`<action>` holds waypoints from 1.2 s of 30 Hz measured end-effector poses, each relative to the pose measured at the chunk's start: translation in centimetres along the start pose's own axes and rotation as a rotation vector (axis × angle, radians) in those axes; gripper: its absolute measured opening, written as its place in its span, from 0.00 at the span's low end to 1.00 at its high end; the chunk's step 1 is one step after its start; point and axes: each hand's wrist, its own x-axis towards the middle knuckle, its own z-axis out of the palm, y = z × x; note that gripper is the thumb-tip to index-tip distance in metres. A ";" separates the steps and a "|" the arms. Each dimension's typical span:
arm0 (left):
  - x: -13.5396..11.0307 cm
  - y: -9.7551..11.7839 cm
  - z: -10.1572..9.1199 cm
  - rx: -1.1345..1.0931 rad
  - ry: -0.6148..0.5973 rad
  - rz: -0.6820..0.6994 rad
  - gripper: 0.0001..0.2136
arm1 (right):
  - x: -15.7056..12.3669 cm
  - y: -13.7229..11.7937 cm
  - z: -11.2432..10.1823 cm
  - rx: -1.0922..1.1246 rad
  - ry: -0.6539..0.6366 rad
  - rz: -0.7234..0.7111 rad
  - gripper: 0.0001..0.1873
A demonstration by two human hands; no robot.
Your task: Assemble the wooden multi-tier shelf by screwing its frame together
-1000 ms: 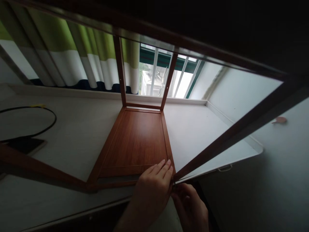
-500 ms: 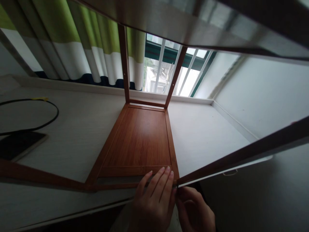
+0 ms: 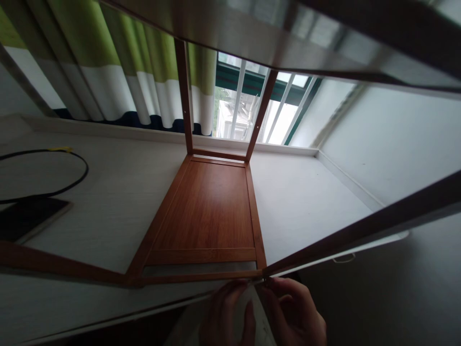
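A reddish-brown wooden frame (image 3: 207,206) with a shelf panel rises around my view. At its near right corner, my right hand (image 3: 297,307) is closed, thumb and index pinched on something small and dark that I cannot make out. Beside it, my left hand (image 3: 226,315) is just below the front rail (image 3: 201,277). Its fingers are curled with the tips near the rail, and a gap shows between them and the thumb. I see nothing held in it, though the area is dim. A pale, blurred surface (image 3: 187,322) shows under the hands.
The frame stands on a white ledge (image 3: 295,192) beneath a barred window (image 3: 237,110). Green and white curtains (image 3: 101,72) hang at left. A black cable loop (image 3: 86,168) and a dark flat object (image 3: 32,216) lie on the left side. A dark glossy panel (image 3: 230,29) crosses overhead.
My left hand has come off the top of the front rail and dropped below it, its fingers now curled. My right hand stays at the corner, shifted slightly. The frame has not moved.
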 end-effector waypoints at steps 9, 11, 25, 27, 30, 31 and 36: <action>0.6 1.1 0.6 0.028 -0.117 -0.147 0.06 | 0.6 -0.3 0.0 0.259 0.110 0.033 0.20; 0.5 1.3 0.9 0.016 -0.098 -0.151 0.04 | 0.6 0.0 -0.2 0.236 0.090 0.055 0.18; 1.1 0.9 2.2 0.021 -0.046 -0.001 0.02 | 0.8 3.5 -1.9 -0.061 -0.015 -0.184 0.11; 1.3 0.8 2.0 0.018 -0.046 0.022 0.02 | 0.8 3.6 -1.9 -0.102 -0.053 -0.311 0.09; 1.4 0.8 1.9 0.003 -0.050 0.029 0.02 | 0.7 3.8 -1.6 -0.138 -0.086 -0.403 0.10; 1.3 0.8 1.9 -0.003 -0.055 0.026 0.02 | 0.6 3.9 -1.6 -0.142 -0.092 -0.404 0.10; 1.2 0.8 2.1 0.003 -0.042 0.012 0.03 | 0.4 4.5 -1.5 -0.161 -0.111 -0.392 0.08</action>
